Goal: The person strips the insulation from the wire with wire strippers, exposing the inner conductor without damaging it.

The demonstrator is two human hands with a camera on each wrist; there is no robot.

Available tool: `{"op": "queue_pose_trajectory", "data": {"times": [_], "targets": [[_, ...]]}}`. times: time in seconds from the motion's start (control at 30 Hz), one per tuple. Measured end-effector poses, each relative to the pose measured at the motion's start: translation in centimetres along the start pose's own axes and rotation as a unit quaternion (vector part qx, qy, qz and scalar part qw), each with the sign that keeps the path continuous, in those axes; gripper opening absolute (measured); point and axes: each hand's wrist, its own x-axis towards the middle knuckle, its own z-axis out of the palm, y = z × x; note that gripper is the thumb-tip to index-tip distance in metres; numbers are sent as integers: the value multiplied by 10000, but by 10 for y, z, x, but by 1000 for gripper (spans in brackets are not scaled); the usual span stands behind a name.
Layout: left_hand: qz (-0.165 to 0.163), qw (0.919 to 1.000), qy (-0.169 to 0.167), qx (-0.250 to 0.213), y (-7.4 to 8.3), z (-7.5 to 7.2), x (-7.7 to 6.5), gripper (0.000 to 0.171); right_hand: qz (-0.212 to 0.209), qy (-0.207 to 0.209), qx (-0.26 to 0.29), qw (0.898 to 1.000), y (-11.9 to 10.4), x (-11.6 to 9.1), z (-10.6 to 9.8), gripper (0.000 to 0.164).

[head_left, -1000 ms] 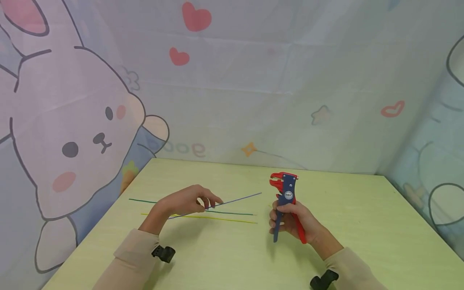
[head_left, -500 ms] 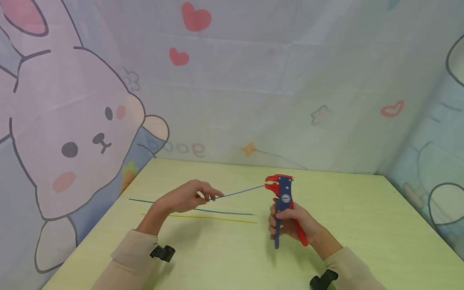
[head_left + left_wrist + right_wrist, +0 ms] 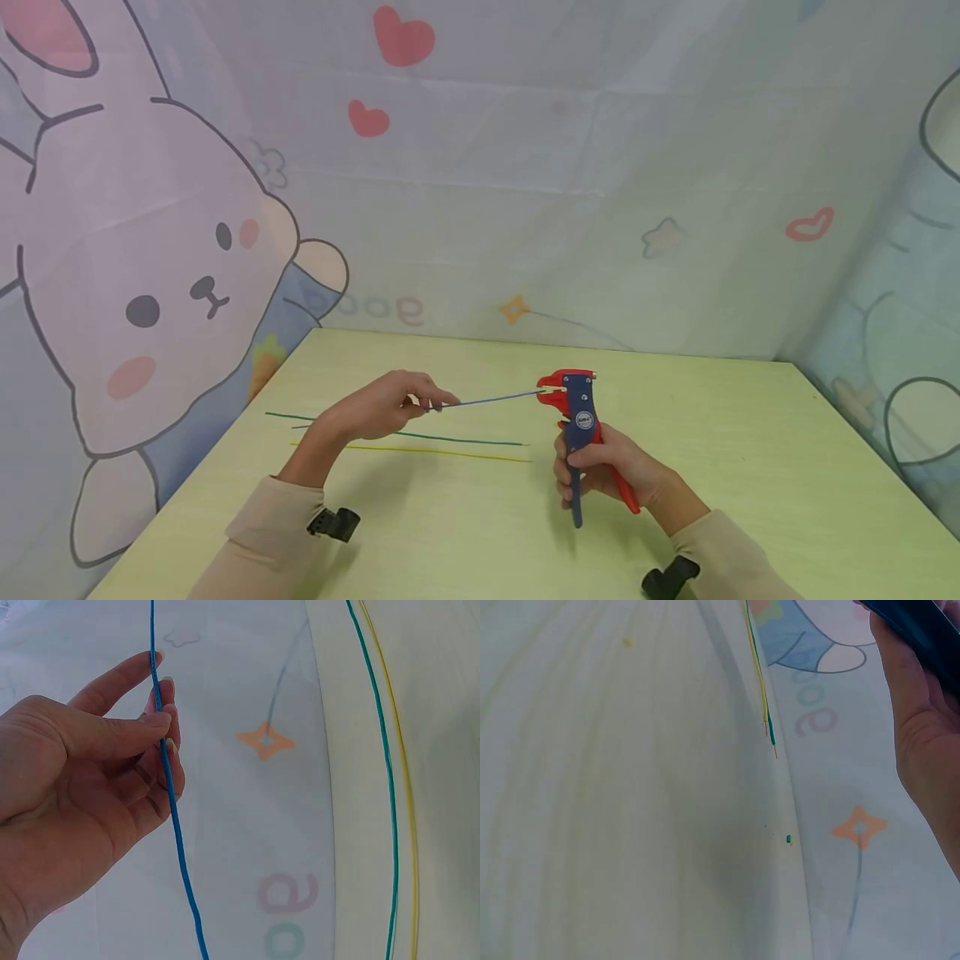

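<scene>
My left hand (image 3: 386, 406) pinches a thin blue wire (image 3: 495, 400) above the table. In the left wrist view, the thumb presses that wire (image 3: 180, 847) against the fingers. The wire's right end reaches the red jaws of a wire stripper (image 3: 582, 412), which stand apart. My right hand (image 3: 618, 468) grips the stripper upright by its blue and red handles. Only part of a dark blue handle (image 3: 922, 637) shows in the right wrist view. Below the left hand, a green wire (image 3: 465, 440) and a yellow wire (image 3: 450, 452) lie on the table.
The right wrist view shows bare copper at the ends of the green wire (image 3: 771, 731) and yellow wire (image 3: 757, 675). A tiny green piece (image 3: 788, 838) and a yellow speck (image 3: 628, 643) lie on the table. A printed cloth (image 3: 480, 208) hangs behind the table (image 3: 750, 467).
The left hand has raised the blue wire, and its tip has come to the stripper's jaws. The right hand has brought the stripper a little left and down.
</scene>
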Motion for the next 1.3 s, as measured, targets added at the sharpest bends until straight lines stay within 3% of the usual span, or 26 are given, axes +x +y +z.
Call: {"op": "queue_pose_trajectory", "data": {"times": [0.23,0.63,0.93,1.3], "targets": [[-61,9999,-58,-94,4,0,0,47,91,-52,-94,9999,0,0,2,21],[123,9997,28,231,11,1,1,50,187,66,-253,9995,1,0,1,16],[168,9980,313,515,15,5,3,47,270,641,-453,9966,2,-1,4,12],[192,9970,576,479,16,5,3,43,178,917,-792,9925,1,0,9,6]]}}
